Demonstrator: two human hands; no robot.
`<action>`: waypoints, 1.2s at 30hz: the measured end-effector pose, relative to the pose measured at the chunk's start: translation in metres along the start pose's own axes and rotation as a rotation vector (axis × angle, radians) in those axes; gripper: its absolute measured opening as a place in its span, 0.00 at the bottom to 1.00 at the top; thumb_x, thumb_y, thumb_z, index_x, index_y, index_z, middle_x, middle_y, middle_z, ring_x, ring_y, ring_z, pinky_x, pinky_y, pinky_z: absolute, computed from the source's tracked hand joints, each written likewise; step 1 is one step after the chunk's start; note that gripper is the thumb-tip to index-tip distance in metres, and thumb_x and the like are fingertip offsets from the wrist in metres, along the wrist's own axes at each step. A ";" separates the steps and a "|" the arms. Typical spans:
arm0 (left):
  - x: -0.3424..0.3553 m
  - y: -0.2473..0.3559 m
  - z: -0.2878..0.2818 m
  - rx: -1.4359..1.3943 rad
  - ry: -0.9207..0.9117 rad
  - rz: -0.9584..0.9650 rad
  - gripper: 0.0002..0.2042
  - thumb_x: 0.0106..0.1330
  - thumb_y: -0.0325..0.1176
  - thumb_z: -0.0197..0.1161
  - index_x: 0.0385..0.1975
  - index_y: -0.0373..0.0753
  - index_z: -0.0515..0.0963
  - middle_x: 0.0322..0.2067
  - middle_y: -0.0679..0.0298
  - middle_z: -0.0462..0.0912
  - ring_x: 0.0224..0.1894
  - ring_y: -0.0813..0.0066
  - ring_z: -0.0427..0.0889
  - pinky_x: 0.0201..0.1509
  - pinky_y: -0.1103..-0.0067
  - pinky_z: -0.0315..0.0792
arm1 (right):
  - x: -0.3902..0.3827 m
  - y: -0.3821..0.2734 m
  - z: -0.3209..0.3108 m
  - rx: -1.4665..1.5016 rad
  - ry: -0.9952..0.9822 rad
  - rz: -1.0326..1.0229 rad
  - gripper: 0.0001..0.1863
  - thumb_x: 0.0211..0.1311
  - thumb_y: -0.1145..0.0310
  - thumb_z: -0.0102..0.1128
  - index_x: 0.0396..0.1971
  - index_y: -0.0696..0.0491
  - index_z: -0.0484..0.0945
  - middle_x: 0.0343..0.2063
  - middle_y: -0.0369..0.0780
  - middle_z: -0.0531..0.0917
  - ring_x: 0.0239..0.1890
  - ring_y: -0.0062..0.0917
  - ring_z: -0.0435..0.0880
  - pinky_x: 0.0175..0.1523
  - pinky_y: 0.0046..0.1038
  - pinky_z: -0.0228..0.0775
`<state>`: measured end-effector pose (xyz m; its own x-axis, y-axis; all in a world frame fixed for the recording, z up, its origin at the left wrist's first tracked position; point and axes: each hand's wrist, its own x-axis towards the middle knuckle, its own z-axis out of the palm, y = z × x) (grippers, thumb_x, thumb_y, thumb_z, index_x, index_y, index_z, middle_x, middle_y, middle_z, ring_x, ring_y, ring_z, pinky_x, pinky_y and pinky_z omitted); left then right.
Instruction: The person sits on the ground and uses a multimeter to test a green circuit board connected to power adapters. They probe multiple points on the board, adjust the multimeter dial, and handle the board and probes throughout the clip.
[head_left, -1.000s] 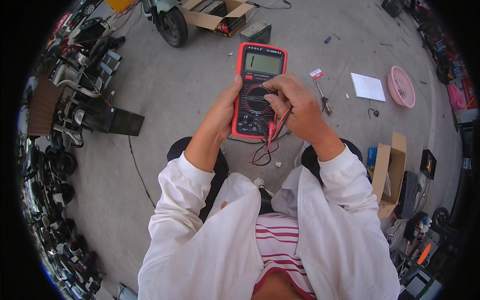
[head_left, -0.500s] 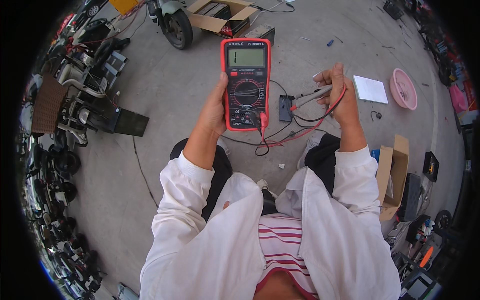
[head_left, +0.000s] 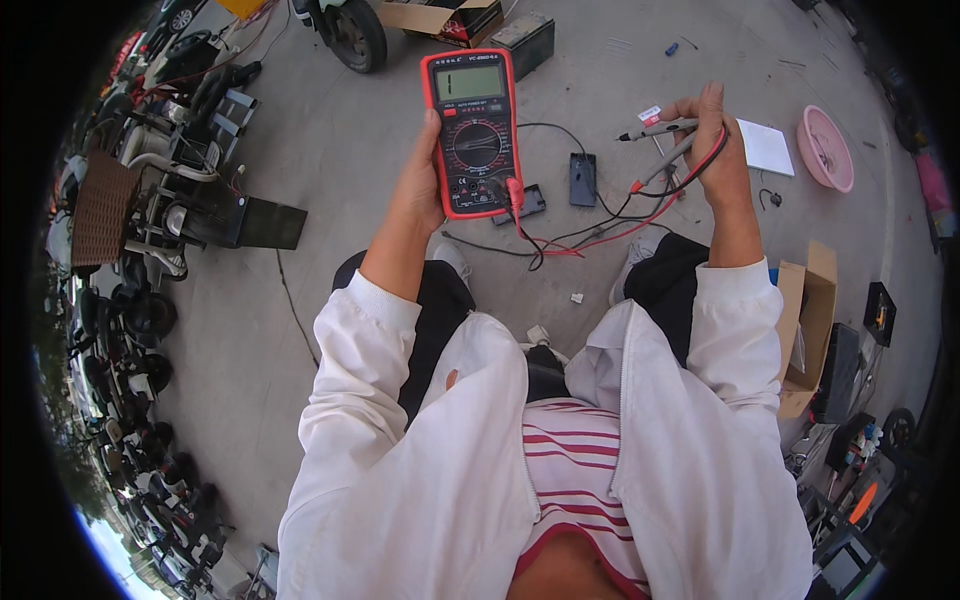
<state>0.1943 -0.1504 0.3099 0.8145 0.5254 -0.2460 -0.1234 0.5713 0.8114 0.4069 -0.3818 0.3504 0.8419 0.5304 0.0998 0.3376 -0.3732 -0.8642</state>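
Observation:
A red-framed multimeter (head_left: 478, 146) is gripped along its left side by my left hand (head_left: 424, 185), its screen and dial facing up. Red and black leads (head_left: 568, 250) run from its lower sockets, sag between my knees and loop up to the other hand. Raised at the right, my right hand (head_left: 722, 150) is closed around the two test probes (head_left: 663, 165), whose tips point left and down-left, apart from each other. On the ground between the hands lies a black rectangular box (head_left: 583, 180). Another dark flat piece (head_left: 528, 202) is partly hidden behind the meter.
Ahead are a cardboard box (head_left: 425, 18), a dark battery-like block (head_left: 524, 44) and a scooter wheel (head_left: 357, 42). A white sheet (head_left: 766, 148) and pink basin (head_left: 826, 150) lie right, above an open carton (head_left: 806, 325). Scooters (head_left: 175, 190) line the left.
Both hands have moved up in the view, the meter slightly left and the probes slightly right. The probe tips have swung, one now pointing left. The dark flat piece has come into sight below the meter.

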 end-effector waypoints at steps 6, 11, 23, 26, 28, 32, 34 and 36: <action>0.037 0.038 -0.035 0.179 -0.042 -0.026 0.26 0.70 0.54 0.46 0.54 0.37 0.69 0.45 0.56 0.80 0.43 0.67 0.84 0.45 0.71 0.82 | -0.008 -0.005 -0.003 0.442 -0.223 0.122 0.29 0.65 0.44 0.50 0.42 0.60 0.79 0.29 0.42 0.80 0.33 0.22 0.83 0.38 0.18 0.75; 0.084 0.041 -0.083 0.224 0.224 0.031 0.24 0.73 0.51 0.43 0.55 0.37 0.68 0.50 0.57 0.78 0.50 0.66 0.79 0.53 0.67 0.76 | -0.012 -0.004 -0.009 0.421 -0.226 -0.002 0.17 0.63 0.62 0.59 0.45 0.60 0.78 0.31 0.41 0.81 0.33 0.21 0.82 0.39 0.19 0.75; 0.265 -0.074 -0.260 -0.031 0.638 -0.026 0.20 0.72 0.49 0.46 0.49 0.38 0.71 0.45 0.62 0.80 0.41 0.67 0.82 0.45 0.70 0.76 | 0.003 -0.007 0.015 0.290 0.038 0.213 0.19 0.70 0.64 0.47 0.52 0.64 0.71 0.43 0.50 0.79 0.40 0.28 0.84 0.41 0.22 0.76; 0.303 -0.110 -0.297 -0.030 0.760 -0.115 0.20 0.72 0.51 0.46 0.49 0.39 0.71 0.43 0.63 0.80 0.39 0.69 0.81 0.43 0.74 0.75 | 0.012 0.010 0.021 0.197 0.079 0.239 0.21 0.72 0.62 0.44 0.55 0.63 0.67 0.45 0.53 0.78 0.43 0.30 0.84 0.41 0.22 0.76; 0.322 -0.128 -0.315 -0.044 0.782 -0.141 0.21 0.72 0.51 0.46 0.49 0.40 0.71 0.42 0.64 0.80 0.38 0.71 0.81 0.41 0.76 0.75 | 0.020 0.022 0.024 0.151 0.059 0.255 0.22 0.73 0.61 0.43 0.56 0.63 0.66 0.47 0.54 0.77 0.44 0.30 0.84 0.42 0.22 0.76; 0.351 -0.153 -0.337 0.072 0.801 -0.154 0.20 0.72 0.50 0.45 0.50 0.39 0.70 0.43 0.62 0.79 0.39 0.71 0.81 0.39 0.75 0.75 | 0.033 0.032 0.036 0.121 -0.003 0.297 0.22 0.74 0.61 0.39 0.57 0.63 0.64 0.48 0.54 0.76 0.45 0.30 0.83 0.44 0.22 0.76; 0.353 -0.167 -0.350 0.096 0.862 -0.204 0.20 0.73 0.49 0.45 0.51 0.39 0.69 0.44 0.61 0.78 0.39 0.70 0.81 0.39 0.74 0.76 | 0.039 0.032 0.043 0.167 -0.072 0.297 0.23 0.73 0.60 0.39 0.57 0.63 0.64 0.49 0.54 0.76 0.45 0.31 0.83 0.44 0.22 0.76; 0.357 -0.170 -0.357 0.069 0.897 -0.207 0.18 0.73 0.44 0.47 0.52 0.38 0.68 0.44 0.59 0.77 0.40 0.68 0.81 0.37 0.71 0.76 | 0.043 0.032 0.049 0.219 -0.116 0.282 0.23 0.73 0.59 0.41 0.57 0.63 0.64 0.49 0.55 0.75 0.45 0.32 0.83 0.44 0.23 0.76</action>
<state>0.3038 0.1657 -0.1053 0.0685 0.7250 -0.6853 0.0334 0.6849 0.7279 0.4331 -0.3335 0.3025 0.8315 0.5174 -0.2025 -0.0094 -0.3513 -0.9362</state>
